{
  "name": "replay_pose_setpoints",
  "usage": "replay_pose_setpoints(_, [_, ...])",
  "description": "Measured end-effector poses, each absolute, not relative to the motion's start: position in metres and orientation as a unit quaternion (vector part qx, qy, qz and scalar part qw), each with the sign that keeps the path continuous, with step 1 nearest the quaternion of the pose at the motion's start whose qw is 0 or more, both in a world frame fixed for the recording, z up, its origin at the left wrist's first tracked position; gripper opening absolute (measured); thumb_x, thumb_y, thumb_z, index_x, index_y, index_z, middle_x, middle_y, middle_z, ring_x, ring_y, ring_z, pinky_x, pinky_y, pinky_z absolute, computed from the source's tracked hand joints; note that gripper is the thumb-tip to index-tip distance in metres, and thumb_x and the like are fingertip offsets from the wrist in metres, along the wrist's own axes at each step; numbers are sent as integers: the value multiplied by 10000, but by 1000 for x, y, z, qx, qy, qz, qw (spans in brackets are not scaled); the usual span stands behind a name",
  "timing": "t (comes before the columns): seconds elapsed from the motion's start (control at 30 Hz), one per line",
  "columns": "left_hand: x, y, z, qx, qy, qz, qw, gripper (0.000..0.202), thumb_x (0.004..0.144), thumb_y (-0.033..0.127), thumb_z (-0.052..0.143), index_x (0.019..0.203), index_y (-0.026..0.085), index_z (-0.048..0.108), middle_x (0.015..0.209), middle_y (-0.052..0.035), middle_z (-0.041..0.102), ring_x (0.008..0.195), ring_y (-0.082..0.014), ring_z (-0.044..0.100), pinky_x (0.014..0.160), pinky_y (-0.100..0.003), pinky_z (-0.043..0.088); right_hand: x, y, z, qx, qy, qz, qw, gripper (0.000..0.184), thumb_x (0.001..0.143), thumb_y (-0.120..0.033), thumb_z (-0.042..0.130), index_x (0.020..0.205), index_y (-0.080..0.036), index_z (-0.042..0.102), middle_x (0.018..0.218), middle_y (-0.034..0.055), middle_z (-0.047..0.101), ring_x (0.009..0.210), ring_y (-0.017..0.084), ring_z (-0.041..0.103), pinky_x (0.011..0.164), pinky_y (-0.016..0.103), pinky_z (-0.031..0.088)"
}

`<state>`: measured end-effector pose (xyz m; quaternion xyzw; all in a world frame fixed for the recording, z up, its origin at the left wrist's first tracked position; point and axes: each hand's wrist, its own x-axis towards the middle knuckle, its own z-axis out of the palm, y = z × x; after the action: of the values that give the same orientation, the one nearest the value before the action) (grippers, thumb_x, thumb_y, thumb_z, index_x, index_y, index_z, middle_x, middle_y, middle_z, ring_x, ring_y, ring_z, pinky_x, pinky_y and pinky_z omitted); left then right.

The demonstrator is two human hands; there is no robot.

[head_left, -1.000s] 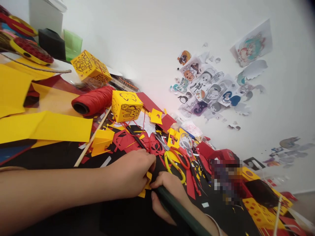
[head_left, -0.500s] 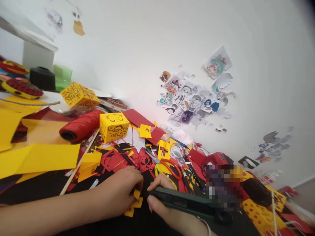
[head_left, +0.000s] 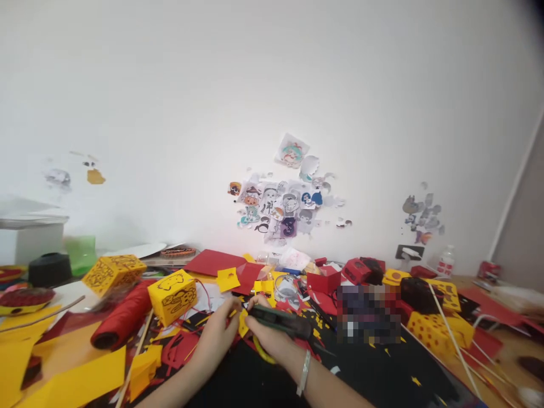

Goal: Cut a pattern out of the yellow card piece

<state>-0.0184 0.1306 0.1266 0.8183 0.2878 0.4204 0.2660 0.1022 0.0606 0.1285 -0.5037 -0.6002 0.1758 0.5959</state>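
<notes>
My left hand [head_left: 219, 328] is closed, its fingers pinched on a small folded yellow paper piece [head_left: 243, 324], partly hidden between both hands. Wrapped round a long dark green tool with a black end, resembling a stapler [head_left: 276, 320], my right hand [head_left: 267, 337] has its fingertips close to that paper. The tool's near end points at the left hand; whether it touches the paper I cannot tell. Below the right hand curves a yellow strip or handle [head_left: 264, 351]. Red paper cut-outs [head_left: 178, 347] lie by the left wrist.
Yellow paper cubes [head_left: 172, 297], a red thread spool [head_left: 121, 317] and a wooden stick [head_left: 135, 357] crowd the left. Behind the hands lie red card [head_left: 221, 263] and a tape roll [head_left: 287, 289]. Dotted yellow boxes [head_left: 444, 334] and a bottle [head_left: 446, 262] stand right.
The view has levelled and shifted. Both hands appear farther forward and closer together, with the yellow piece nearer the stapler-like tool. The tool remains in the right hand.
</notes>
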Motion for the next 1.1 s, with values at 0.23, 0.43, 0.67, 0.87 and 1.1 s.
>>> replay_pose_setpoints(0.23, [-13, 118, 133, 882, 238, 379, 148, 154, 807, 217, 383, 780, 202, 534, 790, -50, 601, 767, -190, 573, 716, -309, 450, 111, 55, 126, -475, -606, 155, 619, 176, 684, -93, 450, 806, -219, 456, 669, -42, 433, 595, 125, 445, 568, 233, 403])
replay_pose_setpoints(0.43, [-20, 120, 131, 888, 226, 376, 137, 166, 829, 277, 410, 758, 206, 542, 764, -39, 600, 750, -189, 567, 708, -310, 449, 110, 60, 123, -465, -659, 76, 587, 193, 642, -95, 465, 775, -231, 433, 628, -43, 455, 535, 132, 457, 501, 234, 389])
replay_pose_setpoints(0.67, [-16, 121, 127, 852, 266, 389, 229, 171, 808, 297, 409, 703, 202, 504, 734, -31, 602, 724, -183, 567, 694, -298, 455, 110, 71, 116, -495, -646, 42, 580, 196, 584, -95, 452, 725, -228, 422, 559, -53, 415, 477, 126, 440, 464, 231, 361])
replay_pose_setpoints(0.87, [-19, 125, 126, 826, 287, 407, 263, 213, 789, 370, 417, 676, 207, 496, 668, -7, 589, 656, -180, 558, 612, -275, 455, 110, 63, 124, -500, -641, 69, 578, 210, 589, -84, 431, 747, -223, 437, 561, -51, 399, 471, 121, 419, 448, 225, 344])
replay_pose_setpoints(1.1, [-26, 125, 133, 890, 241, 367, 125, 166, 798, 334, 457, 766, 220, 573, 796, -39, 644, 765, -200, 591, 705, -303, 454, 107, 61, 123, -495, -620, 106, 599, 164, 619, -101, 465, 721, -227, 484, 571, -34, 426, 493, 137, 420, 465, 250, 372])
